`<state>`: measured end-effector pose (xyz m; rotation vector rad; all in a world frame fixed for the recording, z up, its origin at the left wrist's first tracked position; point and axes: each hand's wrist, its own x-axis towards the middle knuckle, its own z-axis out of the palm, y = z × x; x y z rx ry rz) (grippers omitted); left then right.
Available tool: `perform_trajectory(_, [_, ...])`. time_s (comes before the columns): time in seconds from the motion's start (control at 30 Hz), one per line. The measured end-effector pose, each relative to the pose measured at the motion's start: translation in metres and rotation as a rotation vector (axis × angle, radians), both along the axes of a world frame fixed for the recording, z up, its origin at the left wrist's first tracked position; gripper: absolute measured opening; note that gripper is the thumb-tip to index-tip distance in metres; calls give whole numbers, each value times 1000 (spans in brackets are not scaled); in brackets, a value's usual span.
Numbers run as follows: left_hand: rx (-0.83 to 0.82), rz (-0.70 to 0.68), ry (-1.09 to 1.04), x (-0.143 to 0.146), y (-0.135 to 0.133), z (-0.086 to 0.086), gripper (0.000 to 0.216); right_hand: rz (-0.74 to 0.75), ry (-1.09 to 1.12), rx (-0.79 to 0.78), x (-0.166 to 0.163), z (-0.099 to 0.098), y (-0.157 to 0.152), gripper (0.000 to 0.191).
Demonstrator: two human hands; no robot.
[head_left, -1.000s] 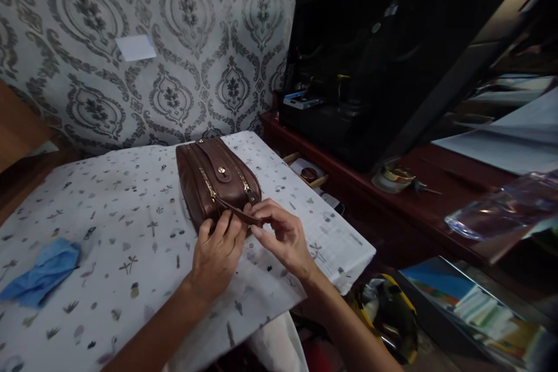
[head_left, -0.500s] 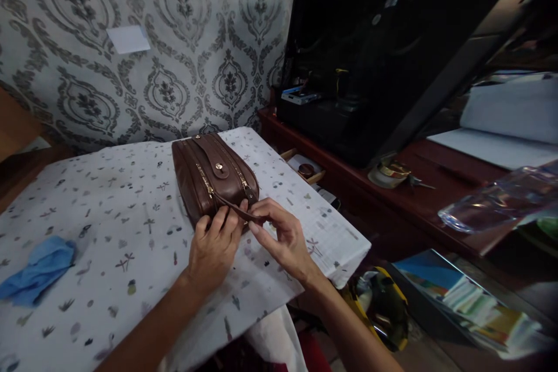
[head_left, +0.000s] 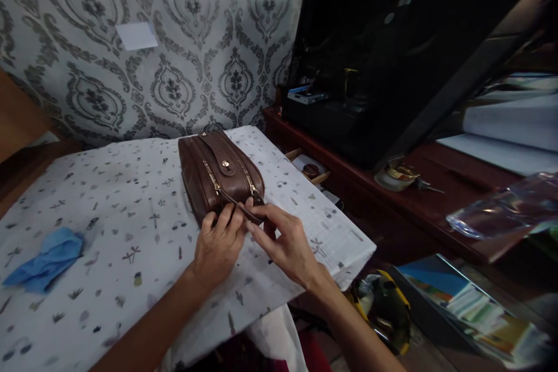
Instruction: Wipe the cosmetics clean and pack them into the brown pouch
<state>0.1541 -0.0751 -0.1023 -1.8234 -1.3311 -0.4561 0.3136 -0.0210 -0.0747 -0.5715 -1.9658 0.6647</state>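
A brown leather toiletry bag with two brass zippers and a snapped flap on top rests on the patterned white cloth. From the zipper pull at its near end, a thin leather strap runs toward my hands. My left hand has its fingers curled against the bag's near end, beside and under the strap. Between the thumb and fingers of my right hand, the strap's far part is pinched. The fingertips of both hands nearly meet, and they hide the bag's lower front end.
A crumpled blue cloth lies at the left. To the right stands a large dark television on a reddish wooden cabinet, with tape rolls and a clear plastic package. A box of papers sits lower right.
The view has shifted slightly, so everything appears a little further right. My hands keep nearly the same grip; the right fingers have closed in slightly on the strap.
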Motion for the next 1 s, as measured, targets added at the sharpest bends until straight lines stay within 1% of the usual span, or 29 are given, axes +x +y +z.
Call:
perform_trajectory(0.07, [-7,-13,3,-1,-2,-3,36,-9,-47,19,-2,5,-6,17])
perform_trajectory(0.17, [-34,-1,-2,-1,-8,-9,42,-13,-105,49,-7,11,-15,17])
perform_trajectory(0.23, [-55,3,2,-2,-13,-11,45,0,-130,51,-10,12,-19,19])
perform_trajectory(0.4, [-86,7,44,-2,-19,-9,47,-23,-121,32,-14,2,-19,34])
perform_trajectory(0.5, [-99,29,64,-2,-20,-7,47,-35,-147,68,-12,-4,-16,39])
perform_trajectory(0.7, [-119,54,96,-5,-20,-8,48,-84,-232,201,-6,-3,-13,35])
perform_trajectory(0.83, [-143,79,123,-6,-19,-9,49,-95,-236,256,-4,-4,-13,34])
perform_trajectory(0.9, [-152,92,131,-6,-19,-10,50,-78,-239,257,-3,-5,-13,35])
perform_trajectory(1.0, [-164,89,126,-6,-19,-10,49,-35,-227,207,-2,-7,-14,34])
